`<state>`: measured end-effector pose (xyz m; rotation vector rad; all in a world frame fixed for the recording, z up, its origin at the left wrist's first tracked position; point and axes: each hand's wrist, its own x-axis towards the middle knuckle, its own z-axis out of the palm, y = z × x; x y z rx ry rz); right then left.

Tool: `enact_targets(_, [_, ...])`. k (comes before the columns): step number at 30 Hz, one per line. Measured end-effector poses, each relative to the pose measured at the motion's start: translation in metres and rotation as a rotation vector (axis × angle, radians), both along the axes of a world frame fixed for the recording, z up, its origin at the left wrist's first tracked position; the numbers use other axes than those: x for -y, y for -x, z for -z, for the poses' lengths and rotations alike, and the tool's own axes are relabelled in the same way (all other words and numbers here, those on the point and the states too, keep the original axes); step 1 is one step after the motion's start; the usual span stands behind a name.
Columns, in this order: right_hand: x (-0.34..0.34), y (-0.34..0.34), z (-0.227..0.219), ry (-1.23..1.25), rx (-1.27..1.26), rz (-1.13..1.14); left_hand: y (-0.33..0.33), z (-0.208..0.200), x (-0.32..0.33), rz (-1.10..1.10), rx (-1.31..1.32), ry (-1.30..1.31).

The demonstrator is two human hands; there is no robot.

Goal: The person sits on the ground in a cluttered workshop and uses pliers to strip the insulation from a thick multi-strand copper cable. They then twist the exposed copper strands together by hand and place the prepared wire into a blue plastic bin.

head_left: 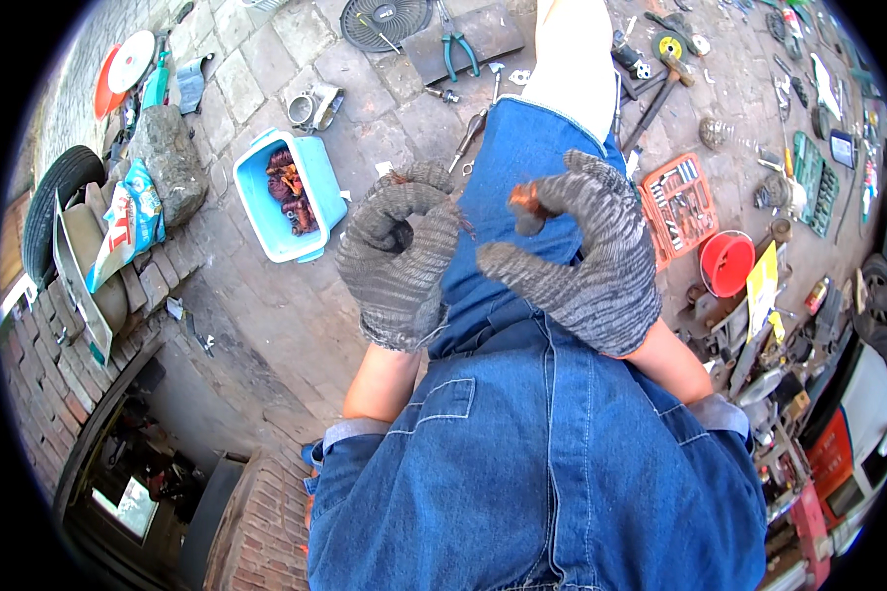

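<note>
Both hands gloved in grey knit, over my blue denim point(508, 143). Left hand point(394, 261) is curled into a loose ring; thin reddish-brown strands point(465, 228) show by its fingertips, can't tell if it grips them. Right hand point(601, 261) is spread wide, thumb well apart from the fingers; orange-brown patch point(528, 201) at a finger end, can't tell if that's a stain or a held piece. Reddish-brown bundles point(288, 185) sit in the light-blue bin point(322, 177) to the left of my left hand. Ahead on the paving: screwdriver point(469, 136), teal-handled pliers point(453, 37) on a dark plate point(500, 35). Right side: hammer point(657, 100), open orange tool case point(678, 205), red bucket point(727, 264) just beside it. Far left: tyre point(57, 202), stone block point(170, 163).
</note>
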<state>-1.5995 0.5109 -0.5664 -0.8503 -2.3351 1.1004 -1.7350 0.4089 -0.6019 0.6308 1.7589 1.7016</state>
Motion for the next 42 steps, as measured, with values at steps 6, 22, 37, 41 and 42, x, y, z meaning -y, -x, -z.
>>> enact_targets(6, [0.004, 0.011, 0.003, -0.082, 0.070, -0.056, -0.003, -0.003, 0.000, 0.048, -0.047, 0.043])
enact_targets(22, [-0.018, -0.003, 0.014, 1.145, -0.212, 0.215, 0.009, 0.014, 0.007, 0.183, 0.660, -0.015])
enact_targets(37, [-0.009, -0.006, 0.016, 0.867, -0.174, 0.123, -0.003, 0.014, -0.001, 0.094, 0.421, -0.071])
enact_targets(41, [-0.023, -0.018, 0.047, 1.021, -0.412, 0.335, 0.005, 0.022, 0.004, 0.131, 0.534, -0.127])
enact_targets(42, [-0.025, -0.016, 0.040, 1.008, -0.326, 0.272, 0.006, 0.022, 0.003, 0.167, 0.579, -0.147])
